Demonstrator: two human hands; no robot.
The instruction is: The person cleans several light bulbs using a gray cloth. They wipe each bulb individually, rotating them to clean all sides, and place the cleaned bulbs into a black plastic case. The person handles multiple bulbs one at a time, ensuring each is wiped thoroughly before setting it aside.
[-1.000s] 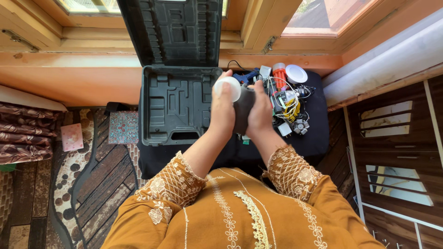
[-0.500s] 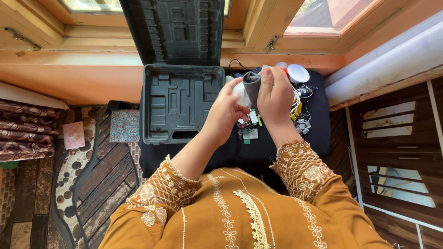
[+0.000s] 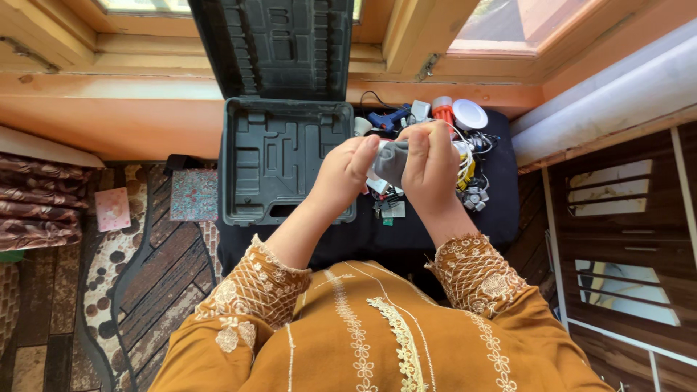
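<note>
Hands meeting above a black-covered table point(image 3: 494, 218). Left hand point(image 3: 343, 173) curled around a small white round object point(image 3: 374, 174), mostly hidden. Right hand point(image 3: 430, 168) closed on a grey cloth point(image 3: 392, 161), pressed against that object. Just behind, a clutter of wires and small parts point(image 3: 465, 170), a blue glue gun point(image 3: 388, 117), a white disc point(image 3: 469, 115). Left of the hands, an open black tool case point(image 3: 276, 156).

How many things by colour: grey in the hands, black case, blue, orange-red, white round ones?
Grey: 1, cloth held between left hand and right hand
Black: 1, open tool case
Blue: 1, glue gun
Orange-red: 1, bulb base
White round: 1, disc
Total: 5
</note>
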